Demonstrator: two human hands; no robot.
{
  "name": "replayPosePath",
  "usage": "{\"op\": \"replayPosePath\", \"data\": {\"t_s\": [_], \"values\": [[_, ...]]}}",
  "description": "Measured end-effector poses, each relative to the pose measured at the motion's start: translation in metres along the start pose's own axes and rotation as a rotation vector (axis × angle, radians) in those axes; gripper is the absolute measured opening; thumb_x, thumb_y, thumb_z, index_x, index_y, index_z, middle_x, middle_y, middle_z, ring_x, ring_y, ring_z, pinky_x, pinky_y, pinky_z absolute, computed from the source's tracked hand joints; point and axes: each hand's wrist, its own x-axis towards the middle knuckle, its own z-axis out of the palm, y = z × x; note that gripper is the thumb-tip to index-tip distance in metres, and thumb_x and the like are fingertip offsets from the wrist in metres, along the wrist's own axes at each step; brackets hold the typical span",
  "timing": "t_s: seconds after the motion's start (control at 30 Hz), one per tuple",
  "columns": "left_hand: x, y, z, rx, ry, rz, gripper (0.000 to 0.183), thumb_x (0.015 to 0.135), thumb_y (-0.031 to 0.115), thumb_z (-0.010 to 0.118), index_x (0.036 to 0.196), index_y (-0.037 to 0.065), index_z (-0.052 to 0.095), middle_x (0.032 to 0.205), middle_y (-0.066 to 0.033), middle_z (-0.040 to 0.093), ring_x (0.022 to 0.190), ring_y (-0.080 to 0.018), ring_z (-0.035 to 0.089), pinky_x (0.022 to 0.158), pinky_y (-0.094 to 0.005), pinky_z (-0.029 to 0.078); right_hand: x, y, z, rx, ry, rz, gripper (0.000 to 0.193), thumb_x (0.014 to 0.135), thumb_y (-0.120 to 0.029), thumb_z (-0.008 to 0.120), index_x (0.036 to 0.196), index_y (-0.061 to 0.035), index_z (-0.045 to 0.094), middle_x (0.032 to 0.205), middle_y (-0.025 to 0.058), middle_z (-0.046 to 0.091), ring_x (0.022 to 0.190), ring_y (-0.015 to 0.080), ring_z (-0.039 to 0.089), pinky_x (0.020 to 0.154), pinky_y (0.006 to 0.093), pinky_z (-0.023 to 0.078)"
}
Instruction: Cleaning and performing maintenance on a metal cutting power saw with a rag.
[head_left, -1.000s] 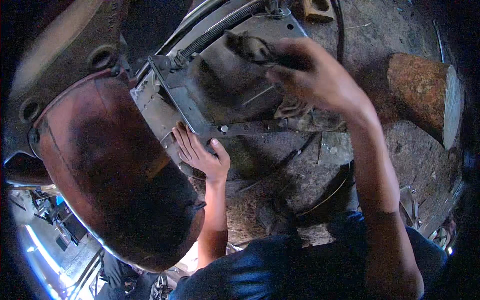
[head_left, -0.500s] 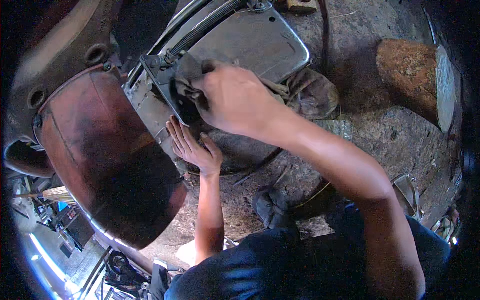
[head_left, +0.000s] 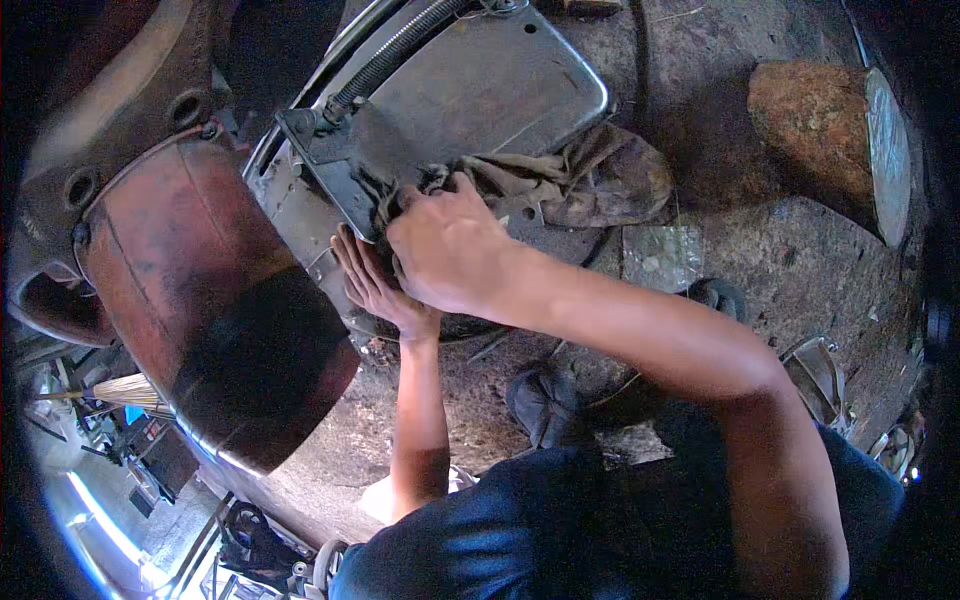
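Elbow bent, the right hand (head_left: 450,245) clutches a dark rag (head_left: 373,188); the left hand (head_left: 378,285), fingers extended, lies flat by the metal panel (head_left: 480,85).

head cam | left fisheye, head-worn | faces downward | close above left hand (head_left: 378,287), right hand (head_left: 450,248)
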Motion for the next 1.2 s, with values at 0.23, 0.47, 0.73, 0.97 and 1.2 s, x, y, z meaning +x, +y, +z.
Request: {"op": "replayPosePath", "data": {"t_s": [0.23, 0.47, 0.73, 0.97, 1.2], "values": [[0.001, -0.001, -0.004, 0.009, 0.001, -0.028, 0.057, 0.097, 0.032, 0.040, 0.141, -0.004, 0.034, 0.148, -0.0217, 0.035, 0.138, -0.0408, 0.030, 0.107, -0.0499, 0.023, 0.044, 0.017, -0.025, 0.263, -0.124, 0.323, 0.028, 0.076, -0.022, 0.058, 0.087, 0.0015, 0.068, 0.085, 0.0298, 0.064, 0.084, 0.0415, 0.064, 0.081, 0.0516, 0.049], [0.005, 0.004, -0.005, 0.022, 0.001, 0.000, 0.054, 0.097, 0.028, 0.040, 0.138, -0.007, 0.036, 0.146, -0.0220, 0.038, 0.137, -0.0418, 0.032, 0.108, -0.0485, 0.024, 0.036, 0.008, -0.026, 0.121, -0.390, 0.282, 0.028, 0.078, -0.024, 0.055, 0.089, -0.0031, 0.069, 0.095, 0.0240, 0.067, 0.088, 0.0396, 0.066, 0.085, 0.0574, 0.044], [0.003, 0.003, -0.006, -0.008, 0.016, 0.015, 0.055, 0.098, 0.030, 0.039, 0.138, -0.007, 0.035, 0.146, -0.0225, 0.037, 0.137, -0.0425, 0.032, 0.108, -0.0500, 0.025, 0.009, 0.001, -0.005, -0.071, -0.130, 0.063, 0.029, 0.078, -0.026, 0.057, 0.091, -0.0033, 0.071, 0.088, 0.0168, 0.068, 0.098, 0.0358, 0.064, 0.092, 0.0684, 0.032], [0.004, 0.004, -0.004, 0.045, -0.014, -0.006, 0.058, 0.099, 0.035, 0.036, 0.139, -0.006, 0.035, 0.146, -0.0217, 0.037, 0.137, -0.0418, 0.031, 0.108, -0.0506, 0.024, 0.062, 0.037, -0.042, 0.542, -0.367, 0.170, 0.030, 0.078, -0.029, 0.060, 0.092, -0.0051, 0.071, 0.091, 0.0184, 0.068, 0.095, 0.0330, 0.065, 0.094, 0.0628, 0.034], [0.003, 0.003, -0.008, -0.011, 0.007, -0.010, 0.057, 0.097, 0.030, 0.040, 0.139, -0.007, 0.035, 0.147, -0.0217, 0.036, 0.137, -0.0402, 0.031, 0.108, -0.0489, 0.025, 0.016, 0.017, 0.006, -0.246, -0.010, -0.066, 0.028, 0.078, -0.030, 0.062, 0.089, -0.0060, 0.071, 0.082, 0.0168, 0.065, 0.084, 0.0368, 0.064, 0.088, 0.0585, 0.042]]}}
